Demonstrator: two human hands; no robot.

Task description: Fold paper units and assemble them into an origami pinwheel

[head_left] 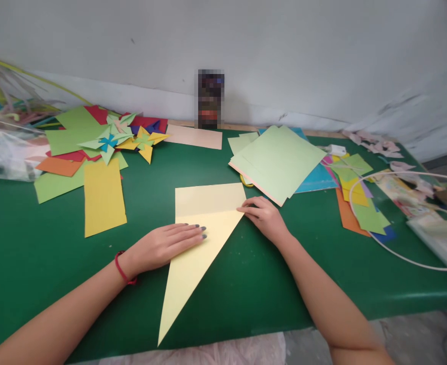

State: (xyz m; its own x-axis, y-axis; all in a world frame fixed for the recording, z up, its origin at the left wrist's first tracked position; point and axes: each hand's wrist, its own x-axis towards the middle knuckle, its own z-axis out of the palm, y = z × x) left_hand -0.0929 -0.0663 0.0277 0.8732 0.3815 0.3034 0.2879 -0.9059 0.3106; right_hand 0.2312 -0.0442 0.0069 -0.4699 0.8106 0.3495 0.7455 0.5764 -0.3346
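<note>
A pale yellow sheet of paper [193, 274] lies on the green tabletop [143, 324], folded so that a long triangle points toward me. Its upper part [208, 198] is a flat band beyond the triangle's top edge. Fingers stretched out, my left hand [170, 243] rests flat on the left side of the paper. My right hand [263, 215] pinches the right corner of the sheet between thumb and fingers, where the slanted edge meets the band.
Behind on the right lies a stack of pale green sheets [276, 162] over a blue sheet [318, 178]. Folded paper flowers [145, 142] and coloured sheets pile up at the left, near a yellow rectangle [104, 200]. A blurred phone-like object [210, 99] leans on the wall. A white cable [390, 248] loops at right.
</note>
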